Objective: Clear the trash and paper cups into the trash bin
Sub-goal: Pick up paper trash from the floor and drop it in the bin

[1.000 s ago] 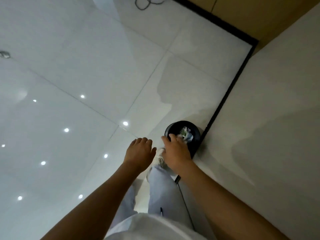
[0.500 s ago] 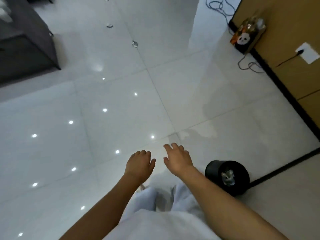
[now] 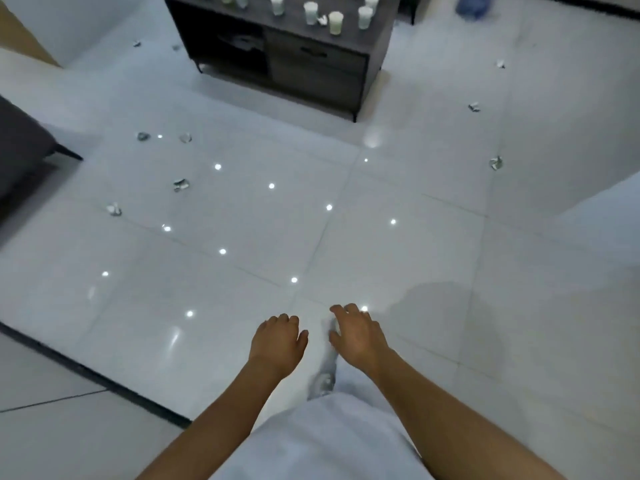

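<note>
My left hand (image 3: 277,342) and my right hand (image 3: 358,336) hang in front of me over the glossy white floor, both empty with fingers apart. Several crumpled paper scraps lie on the tiles: one at the left (image 3: 181,184), another nearer the sofa (image 3: 114,209), two further back (image 3: 143,136), and some at the right (image 3: 496,163). Several paper cups (image 3: 336,22) stand on the dark coffee table (image 3: 311,60) at the far end. The trash bin is out of view.
A dark sofa corner (image 3: 24,150) juts in at the left. A black floor strip (image 3: 90,375) crosses the lower left. A blue object (image 3: 472,6) lies at the far right. Ceiling lights reflect as bright dots on the tiles.
The view has swung away from the black trash bin toward the room; the bin has left the frame. My right hand, which was at the bin's rim, now hangs empty.
</note>
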`<state>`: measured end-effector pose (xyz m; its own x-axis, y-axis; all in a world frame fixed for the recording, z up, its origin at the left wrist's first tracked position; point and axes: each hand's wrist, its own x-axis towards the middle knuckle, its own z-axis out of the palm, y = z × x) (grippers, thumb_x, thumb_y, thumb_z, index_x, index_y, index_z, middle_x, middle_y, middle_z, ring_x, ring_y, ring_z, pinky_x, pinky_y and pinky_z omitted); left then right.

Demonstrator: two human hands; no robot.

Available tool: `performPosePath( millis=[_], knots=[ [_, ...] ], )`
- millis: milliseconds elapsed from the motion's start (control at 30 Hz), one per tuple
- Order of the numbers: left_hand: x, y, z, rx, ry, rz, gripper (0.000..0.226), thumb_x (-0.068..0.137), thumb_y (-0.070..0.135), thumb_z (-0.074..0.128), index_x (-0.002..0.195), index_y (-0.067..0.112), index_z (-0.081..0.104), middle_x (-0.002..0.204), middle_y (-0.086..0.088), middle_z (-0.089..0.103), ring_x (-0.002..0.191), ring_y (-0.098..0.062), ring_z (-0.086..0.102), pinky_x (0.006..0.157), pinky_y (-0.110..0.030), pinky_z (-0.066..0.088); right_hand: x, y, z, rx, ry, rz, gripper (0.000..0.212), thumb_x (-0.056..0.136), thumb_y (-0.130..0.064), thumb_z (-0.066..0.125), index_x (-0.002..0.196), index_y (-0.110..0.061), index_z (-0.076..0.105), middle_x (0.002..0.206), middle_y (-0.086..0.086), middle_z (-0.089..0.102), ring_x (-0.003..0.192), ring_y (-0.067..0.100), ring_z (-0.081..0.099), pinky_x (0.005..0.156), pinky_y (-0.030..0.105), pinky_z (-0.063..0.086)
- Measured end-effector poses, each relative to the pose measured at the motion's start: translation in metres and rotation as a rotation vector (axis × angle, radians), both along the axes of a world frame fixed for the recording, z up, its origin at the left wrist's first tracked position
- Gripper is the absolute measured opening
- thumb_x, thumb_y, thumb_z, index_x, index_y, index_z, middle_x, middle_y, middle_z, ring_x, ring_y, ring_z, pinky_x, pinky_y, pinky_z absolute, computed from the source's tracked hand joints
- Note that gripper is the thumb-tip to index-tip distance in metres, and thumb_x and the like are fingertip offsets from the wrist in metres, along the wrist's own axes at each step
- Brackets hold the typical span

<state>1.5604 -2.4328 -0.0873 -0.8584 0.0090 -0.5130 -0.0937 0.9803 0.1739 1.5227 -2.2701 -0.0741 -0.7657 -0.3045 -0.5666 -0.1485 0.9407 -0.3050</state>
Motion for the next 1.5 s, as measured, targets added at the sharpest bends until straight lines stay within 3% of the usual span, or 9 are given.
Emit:
performPosePath(
  millis=[267, 733, 1067, 1500],
  knots=[
    [-0.042, -0.107, -0.007, 0.012, -0.010, 0.340, 0.042, 0.099, 0.042, 0.031, 0.125, 0.015, 0.052, 0.119, -0.003, 0.058, 0.108, -0.021, 0.055, 0.089, -0.030, 0.043, -0.095, -0.118, -0.008, 0.020, -0.044, 0.307, 0.047, 0.098, -0.035, 0.043, 0.143, -0.021, 0.033, 0.138, 0.007, 0.042, 0.120, 0.027, 0.047, 0.098, 0.039, 0.043],
    [-0.181, -0.311, 0.006, -0.007, -0.015, 0.750, 0.041, 0.099, 0.039, 0.032, 0.126, 0.015, 0.052, 0.122, -0.004, 0.058, 0.110, -0.021, 0.055, 0.090, -0.030, 0.044, -0.280, -0.354, -0.011, -0.036, -0.041, 0.554, 0.048, 0.096, -0.035, 0.049, 0.140, -0.020, 0.037, 0.136, 0.008, 0.045, 0.118, 0.027, 0.050, 0.094, 0.038, 0.046],
    [-0.237, -0.511, -0.008, 0.001, 0.020, 0.828, 0.040, 0.098, 0.040, 0.035, 0.123, 0.015, 0.054, 0.118, -0.004, 0.060, 0.106, -0.021, 0.056, 0.085, -0.029, 0.043, -0.345, -0.556, -0.028, 0.016, -0.092, 0.637, 0.051, 0.096, -0.032, 0.048, 0.142, -0.018, 0.033, 0.138, 0.010, 0.040, 0.120, 0.030, 0.047, 0.093, 0.040, 0.044],
    [-0.308, -0.784, -0.021, 0.019, 0.005, 0.823, 0.040, 0.098, 0.040, 0.036, 0.121, 0.014, 0.055, 0.113, -0.005, 0.061, 0.104, -0.022, 0.057, 0.082, -0.030, 0.044, -0.410, -0.831, -0.036, -0.012, -0.165, 0.562, 0.050, 0.094, -0.026, 0.050, 0.142, -0.018, 0.036, 0.138, 0.009, 0.041, 0.120, 0.028, 0.046, 0.095, 0.039, 0.045]
  ],
)
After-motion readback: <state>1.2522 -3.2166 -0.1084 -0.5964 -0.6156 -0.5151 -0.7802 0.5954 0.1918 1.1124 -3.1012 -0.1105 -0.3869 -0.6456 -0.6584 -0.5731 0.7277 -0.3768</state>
